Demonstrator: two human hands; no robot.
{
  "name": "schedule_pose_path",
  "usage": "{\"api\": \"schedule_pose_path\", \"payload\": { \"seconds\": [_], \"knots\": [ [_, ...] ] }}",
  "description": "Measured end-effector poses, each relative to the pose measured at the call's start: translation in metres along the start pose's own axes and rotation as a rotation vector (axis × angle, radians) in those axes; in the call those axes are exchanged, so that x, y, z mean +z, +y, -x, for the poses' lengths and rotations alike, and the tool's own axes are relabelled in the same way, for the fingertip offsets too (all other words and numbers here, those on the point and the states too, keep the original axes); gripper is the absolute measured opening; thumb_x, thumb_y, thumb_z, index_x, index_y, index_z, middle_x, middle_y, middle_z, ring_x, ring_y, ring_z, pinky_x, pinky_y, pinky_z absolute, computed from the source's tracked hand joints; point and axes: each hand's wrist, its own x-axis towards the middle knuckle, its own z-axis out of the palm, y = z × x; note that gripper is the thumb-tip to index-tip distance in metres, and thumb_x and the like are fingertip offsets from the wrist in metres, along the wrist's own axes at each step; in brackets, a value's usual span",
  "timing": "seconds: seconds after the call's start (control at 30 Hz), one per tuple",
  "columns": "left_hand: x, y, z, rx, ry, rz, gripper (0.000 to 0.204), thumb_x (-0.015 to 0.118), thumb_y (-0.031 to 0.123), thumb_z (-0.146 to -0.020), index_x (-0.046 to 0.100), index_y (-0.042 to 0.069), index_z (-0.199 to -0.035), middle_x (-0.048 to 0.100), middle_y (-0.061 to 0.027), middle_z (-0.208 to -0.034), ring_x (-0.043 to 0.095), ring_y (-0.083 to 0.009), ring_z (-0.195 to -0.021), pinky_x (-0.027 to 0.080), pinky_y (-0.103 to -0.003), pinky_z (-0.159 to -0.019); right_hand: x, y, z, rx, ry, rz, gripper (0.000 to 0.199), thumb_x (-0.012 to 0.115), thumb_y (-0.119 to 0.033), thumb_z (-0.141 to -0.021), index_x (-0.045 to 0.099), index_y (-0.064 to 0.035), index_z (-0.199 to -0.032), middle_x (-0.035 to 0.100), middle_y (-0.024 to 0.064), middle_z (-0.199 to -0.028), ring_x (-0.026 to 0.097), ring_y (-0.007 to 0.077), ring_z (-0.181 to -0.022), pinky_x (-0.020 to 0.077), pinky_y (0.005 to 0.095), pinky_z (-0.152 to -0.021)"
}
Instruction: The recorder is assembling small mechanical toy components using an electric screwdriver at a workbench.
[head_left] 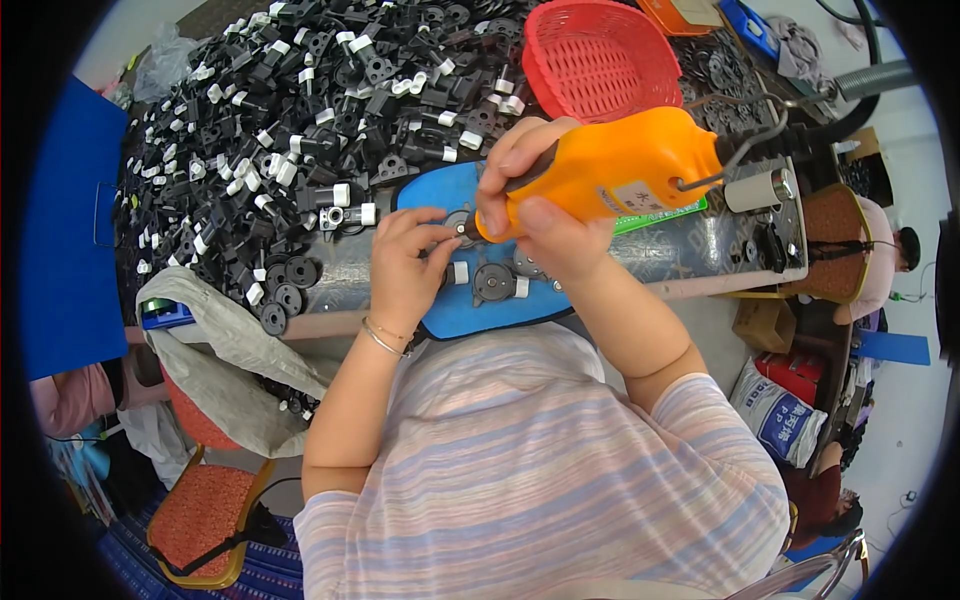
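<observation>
Hands (405,262) steadying part (perhaps), gripping screwdriver (610,165).

One orange electric screwdriver (620,165), one red plastic basket (598,58) and one blue work mat (480,310) — a single piece of each. Two orange-cushioned chairs (205,515) show, and the black-and-white plastic parts (290,110) are heaped beyond counting.
</observation>
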Motion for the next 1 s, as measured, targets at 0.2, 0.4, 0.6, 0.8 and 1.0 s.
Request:
{"api": "schedule_pose_path", "payload": {
  "seconds": [0.2, 0.4, 0.6, 0.8, 1.0],
  "knots": [
    [-0.001, 0.001, 0.002, -0.053, 0.013, 0.098, 0.011, 0.073, 0.007, -0.066, 0.068, 0.007, -0.076, 0.066, -0.0046, -0.093, 0.056, -0.0250, -0.090, 0.044, -0.035, -0.078, 0.002, -0.001, 0.001, -0.004, -0.005, -0.003, 0.028, 0.064, -0.016, -0.082, 0.047, 0.0002, -0.098, 0.052, 0.0148, -0.090, 0.056, 0.0157, -0.061, 0.0471, 0.0256, -0.056],
    [0.002, -0.003, 0.003, -0.051, -0.006, 0.135, 0.019, 0.076, 0.009, -0.064, 0.068, 0.007, -0.081, 0.066, -0.0057, -0.094, 0.056, -0.0251, -0.089, 0.044, -0.035, -0.078, 0.003, -0.001, 0.001, -0.021, -0.009, -0.003, 0.028, 0.064, -0.016, -0.082, 0.048, 0.0003, -0.099, 0.052, 0.0144, -0.090, 0.056, 0.0153, -0.062, 0.0475, 0.0253, -0.056],
    [0.006, 0.004, -0.002, -0.091, -0.053, -0.045, 0.044, 0.081, 0.017, -0.059, 0.063, 0.006, -0.098, 0.063, -0.0087, -0.095, 0.055, -0.0277, -0.087, 0.044, -0.036, -0.078, 0.003, 0.009, 0.002, 0.024, -0.020, 0.070, 0.028, 0.065, -0.011, -0.081, 0.048, 0.0006, -0.099, 0.053, 0.0145, -0.091, 0.055, 0.0138, -0.063, 0.0475, 0.0238, -0.056],
    [0.008, -0.002, -0.006, -0.071, -0.149, -0.061, 0.036, 0.080, 0.017, -0.061, 0.061, 0.002, -0.087, 0.058, -0.0105, -0.078, 0.052, -0.0306, -0.076, 0.043, -0.039, -0.069, 0.009, 0.022, 0.002, 0.175, 0.010, 0.042, 0.023, 0.061, 0.000, -0.076, 0.047, 0.0000, -0.095, 0.051, 0.0113, -0.087, 0.052, 0.0121, -0.061, 0.0450, 0.0227, -0.053],
    [0.015, -0.012, -0.007, 0.005, -0.058, -0.005, 0.028, 0.075, 0.017, -0.065, 0.060, 0.002, -0.083, 0.056, -0.0111, -0.074, 0.051, -0.0315, -0.074, 0.042, -0.039, -0.066, 0.009, 0.025, -0.004, 0.039, -0.188, 0.239, 0.027, 0.067, -0.007, -0.073, 0.049, -0.0022, -0.092, 0.054, 0.0087, -0.085, 0.052, 0.0137, -0.071, 0.0438, 0.0259, -0.063]
  ]
}}
